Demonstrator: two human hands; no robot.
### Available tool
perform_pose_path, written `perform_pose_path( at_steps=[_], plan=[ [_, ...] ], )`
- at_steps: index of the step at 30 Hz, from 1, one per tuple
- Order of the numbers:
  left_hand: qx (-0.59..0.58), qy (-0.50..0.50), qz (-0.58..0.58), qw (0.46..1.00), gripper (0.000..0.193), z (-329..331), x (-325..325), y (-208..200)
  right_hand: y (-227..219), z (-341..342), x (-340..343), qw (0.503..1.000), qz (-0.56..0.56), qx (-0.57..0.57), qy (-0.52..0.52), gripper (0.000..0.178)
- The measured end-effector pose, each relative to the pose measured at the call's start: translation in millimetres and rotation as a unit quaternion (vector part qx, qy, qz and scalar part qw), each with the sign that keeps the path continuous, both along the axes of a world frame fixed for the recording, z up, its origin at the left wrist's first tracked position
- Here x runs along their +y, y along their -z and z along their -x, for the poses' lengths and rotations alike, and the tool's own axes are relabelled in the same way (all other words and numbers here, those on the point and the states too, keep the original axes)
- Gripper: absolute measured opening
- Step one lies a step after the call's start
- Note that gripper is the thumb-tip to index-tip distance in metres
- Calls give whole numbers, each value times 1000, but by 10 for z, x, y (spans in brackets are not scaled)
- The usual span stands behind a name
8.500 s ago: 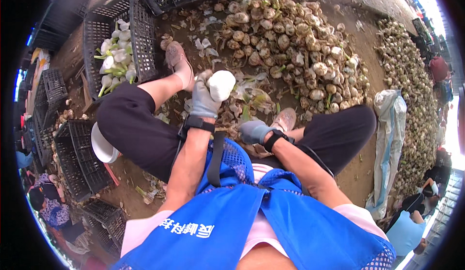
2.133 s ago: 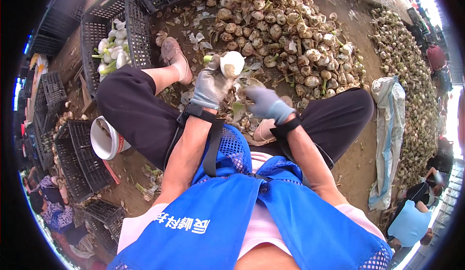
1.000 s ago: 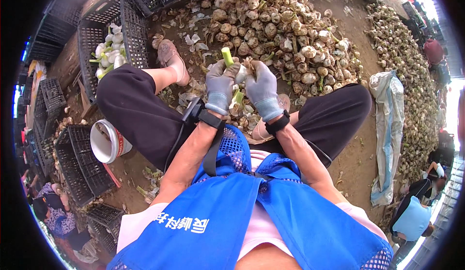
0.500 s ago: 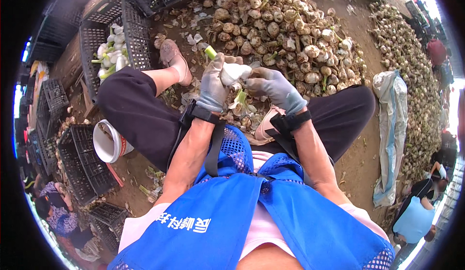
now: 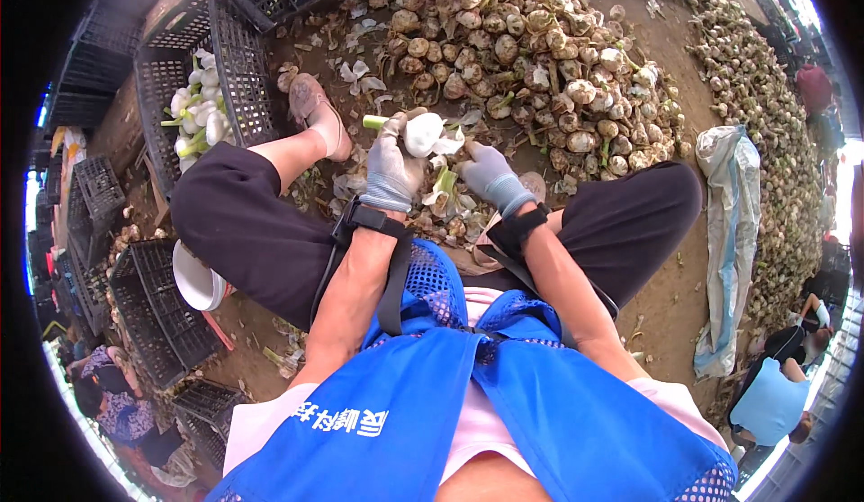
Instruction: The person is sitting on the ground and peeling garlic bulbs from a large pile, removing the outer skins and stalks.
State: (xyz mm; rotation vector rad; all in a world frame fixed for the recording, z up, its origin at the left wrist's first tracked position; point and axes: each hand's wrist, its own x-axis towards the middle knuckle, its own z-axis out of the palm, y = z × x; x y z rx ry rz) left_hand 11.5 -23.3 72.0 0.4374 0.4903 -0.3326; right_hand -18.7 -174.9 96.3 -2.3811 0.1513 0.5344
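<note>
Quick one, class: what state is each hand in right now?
Left hand: closed, holding a white garlic bulb.
Right hand: partly curled beside the bulb's loose skin; whether it grips anything cannot be told.

The left forearm point(image 5: 349, 277) and right forearm point(image 5: 569, 277) reach forward between bent, spread knees point(image 5: 211, 178). The gloved left hand point(image 5: 394, 158) grips with curled fingers, in line with its forearm. Near it, the gloved right hand point(image 5: 488, 171) angles inward, fingers bent leftward.

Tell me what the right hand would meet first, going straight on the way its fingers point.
The right hand would likely first meet the loose white skin by the garlic bulb held in the left hand; depth is unclear, so they may already touch.
</note>
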Motion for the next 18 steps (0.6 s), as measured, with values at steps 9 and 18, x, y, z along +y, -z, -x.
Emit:
perform_pose_path(
  at_steps=[9,18],
  plan=[
    [-58,-45,-76,994,18,-38,144,128,185,-116,171,979,-189,55,60,30],
    [-156,-369,64,914,48,-487,1409,-736,794,-706,13,991,126,49,-8,33]
  ],
)
